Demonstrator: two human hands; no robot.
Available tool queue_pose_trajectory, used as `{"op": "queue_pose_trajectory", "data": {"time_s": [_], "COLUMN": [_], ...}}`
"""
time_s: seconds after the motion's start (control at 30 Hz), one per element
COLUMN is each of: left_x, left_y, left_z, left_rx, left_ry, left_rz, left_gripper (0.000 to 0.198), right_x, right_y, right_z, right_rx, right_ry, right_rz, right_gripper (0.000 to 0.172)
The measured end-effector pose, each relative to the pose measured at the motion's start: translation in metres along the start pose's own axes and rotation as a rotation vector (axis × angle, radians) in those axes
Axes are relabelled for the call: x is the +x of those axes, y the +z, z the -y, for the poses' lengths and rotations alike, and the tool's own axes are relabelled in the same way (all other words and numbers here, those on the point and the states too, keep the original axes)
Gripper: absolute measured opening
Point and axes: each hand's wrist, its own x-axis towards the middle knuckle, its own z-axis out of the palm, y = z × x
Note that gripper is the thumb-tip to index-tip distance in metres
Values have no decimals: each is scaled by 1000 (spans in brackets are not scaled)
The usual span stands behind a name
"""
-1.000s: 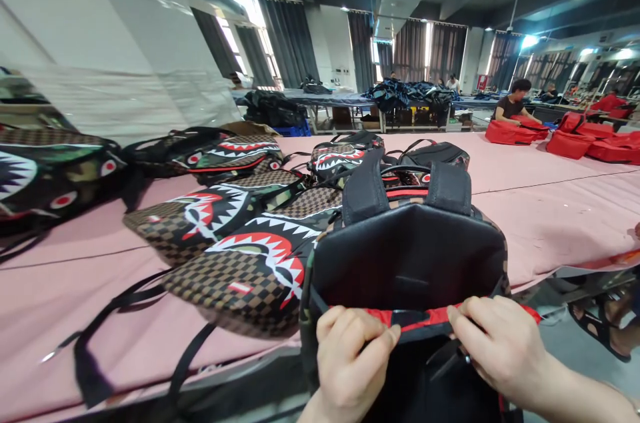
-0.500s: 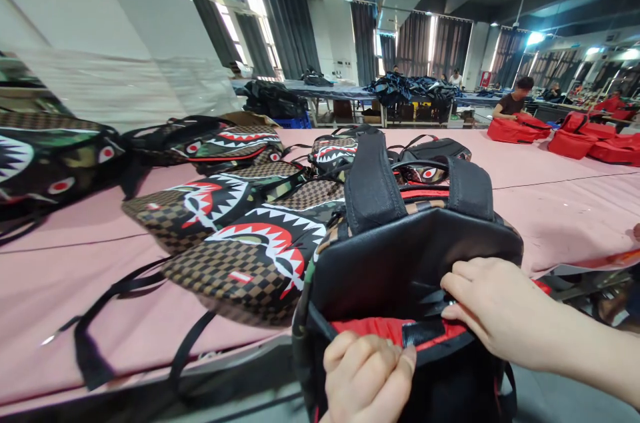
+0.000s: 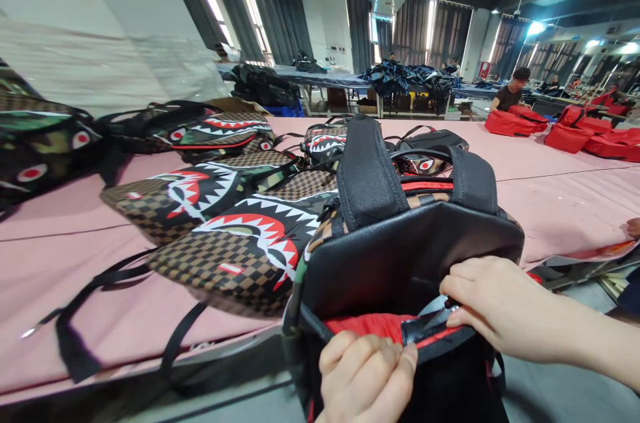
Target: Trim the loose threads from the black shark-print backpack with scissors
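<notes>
Backpack edge (image 3: 441,347) lies clamped in left grip (image 3: 367,373), bladed tool (image 3: 435,308) in right grip (image 3: 493,306)

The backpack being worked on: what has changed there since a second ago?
The right hand has let go of the red-lined edge and lifted; its bladed tool now points at the black strip. More red lining shows. The left hand still grips the edge; the shark-print bags lie as before.

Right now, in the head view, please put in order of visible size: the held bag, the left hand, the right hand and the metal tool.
1. Bag: largest.
2. Left hand and right hand: they look alike, so I cannot rank them.
3. Metal tool: smallest, partly hidden.
</notes>
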Motion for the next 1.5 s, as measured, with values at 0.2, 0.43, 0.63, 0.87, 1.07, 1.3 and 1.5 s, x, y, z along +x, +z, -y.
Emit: {"op": "queue_pose_trajectory", "data": {"time_s": [0.2, 0.43, 0.63, 0.87, 1.07, 1.3, 1.5], "left_x": [0, 0, 1, 20, 62, 87, 68], "left_y": [1, 3, 3, -21, -35, -20, -18], "left_z": [-1, 5, 5, 17, 41, 39, 32], "left_rx": [-15, -49, -60, -164, -123, 125, 194], "left_ry": [-13, 44, -18, -53, -139, -135, -251], "left_rz": [-13, -47, 20, 290, 772, 1142, 1011], "left_gripper": [17, 17, 15, 13, 17, 22, 27], "right_x": [3, 6, 12, 17, 17, 19, 26], "right_y": [0, 8, 13, 14, 5, -2, -8], "right_z": [5, 3, 5, 1, -5, -6, -9], "right_rx": [156, 560, 1404, 1423, 1155, 817, 490], "right_ry": [88, 284, 284, 184, 244, 329, 295], "right_rz": [104, 66, -72, -31, -80, 20, 136], "right_gripper": [11, 11, 38, 32, 30, 26, 17]}}
